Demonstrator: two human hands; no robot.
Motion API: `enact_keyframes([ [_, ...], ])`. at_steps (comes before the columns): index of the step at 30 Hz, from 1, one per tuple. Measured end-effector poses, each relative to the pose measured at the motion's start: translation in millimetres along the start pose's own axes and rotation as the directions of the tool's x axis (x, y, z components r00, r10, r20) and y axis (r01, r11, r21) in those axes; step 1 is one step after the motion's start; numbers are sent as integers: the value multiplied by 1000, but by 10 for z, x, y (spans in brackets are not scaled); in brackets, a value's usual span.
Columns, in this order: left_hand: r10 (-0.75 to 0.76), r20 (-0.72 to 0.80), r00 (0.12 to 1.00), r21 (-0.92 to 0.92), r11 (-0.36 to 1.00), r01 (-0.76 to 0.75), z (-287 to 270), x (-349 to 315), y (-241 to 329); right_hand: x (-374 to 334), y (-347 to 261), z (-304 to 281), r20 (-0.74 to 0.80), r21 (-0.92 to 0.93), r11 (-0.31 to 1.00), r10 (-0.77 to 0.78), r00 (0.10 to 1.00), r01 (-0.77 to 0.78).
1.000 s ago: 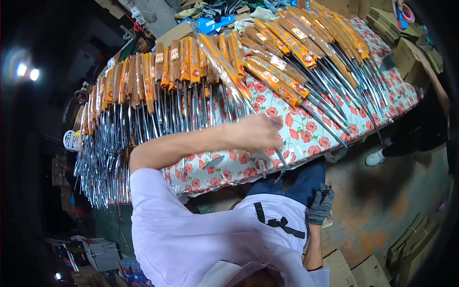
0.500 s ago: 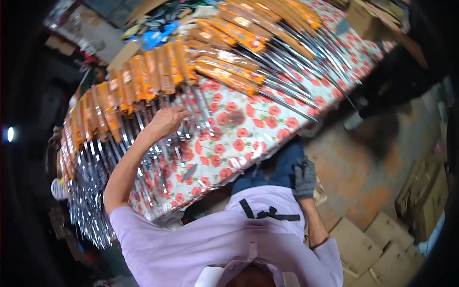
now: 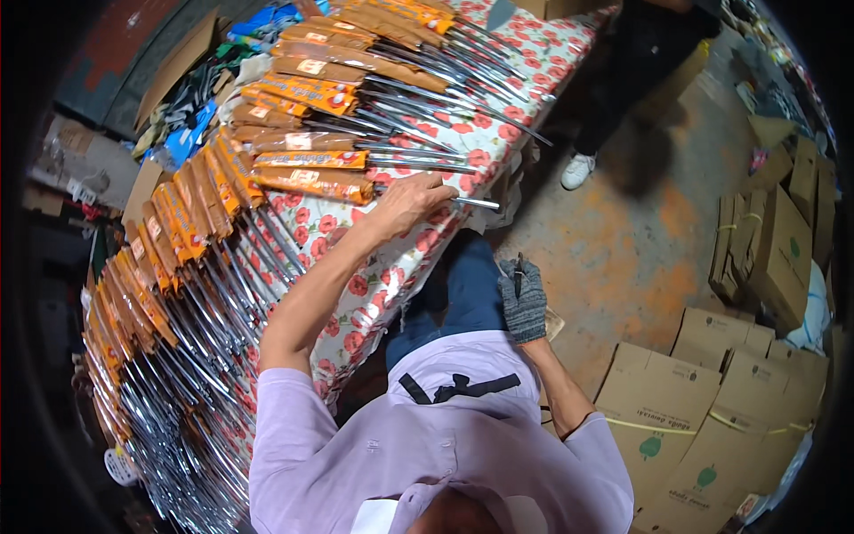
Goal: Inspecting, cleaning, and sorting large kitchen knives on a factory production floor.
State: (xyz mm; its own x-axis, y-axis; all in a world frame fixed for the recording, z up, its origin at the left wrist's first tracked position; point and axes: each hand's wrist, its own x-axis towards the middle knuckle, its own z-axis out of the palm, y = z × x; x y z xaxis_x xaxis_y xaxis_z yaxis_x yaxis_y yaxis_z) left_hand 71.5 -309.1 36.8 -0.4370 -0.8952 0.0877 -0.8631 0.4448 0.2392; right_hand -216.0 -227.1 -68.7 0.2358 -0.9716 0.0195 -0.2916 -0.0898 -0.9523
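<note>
My bare left hand (image 3: 411, 206) is curled over the shaft of a metal rod (image 3: 478, 204), whose bright tip sticks out past my fingers toward the table's near edge. The other end of this rod sits in a brown-and-orange wrapped sleeve (image 3: 313, 184). It lies nearest of a fanned row of similar rods with orange packets (image 3: 307, 93). My right hand (image 3: 523, 303), in a grey knitted glove, hangs beside my thigh, away from the table. Its fingers are closed on a small dark tool (image 3: 519, 274); the kind cannot be made out.
A cloth with red flowers (image 3: 358, 311) covers the table. More wrapped rods (image 3: 182, 427) are massed at the left. Flattened cartons (image 3: 658, 392) lie on the floor at the right, with stacked cardboard (image 3: 774, 249) behind. Another person in dark trousers (image 3: 623, 80) stands beyond the table edge.
My view has swung to the right. My left hand has gone from above the left row to the nearest rod of the right row and closed on it. The right hand stays low.
</note>
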Motion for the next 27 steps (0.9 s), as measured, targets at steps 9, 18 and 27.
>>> enact_keyframes([
  [9, 196, -133, 972, -367, 901, -232, -117, 226, 817, 142, 30, -243, -139, -46, 996, -84, 987, 78],
  [18, 133, -104, 986, -480, 861, -166, -32, 201, 934, 200, 20, -306, -162, 121, 988, -73, 984, 93],
  [27, 130, -198, 972, -469, 858, -210, 108, 125, 967, 154, -92, -285, -183, 189, 977, -64, 981, 100],
])
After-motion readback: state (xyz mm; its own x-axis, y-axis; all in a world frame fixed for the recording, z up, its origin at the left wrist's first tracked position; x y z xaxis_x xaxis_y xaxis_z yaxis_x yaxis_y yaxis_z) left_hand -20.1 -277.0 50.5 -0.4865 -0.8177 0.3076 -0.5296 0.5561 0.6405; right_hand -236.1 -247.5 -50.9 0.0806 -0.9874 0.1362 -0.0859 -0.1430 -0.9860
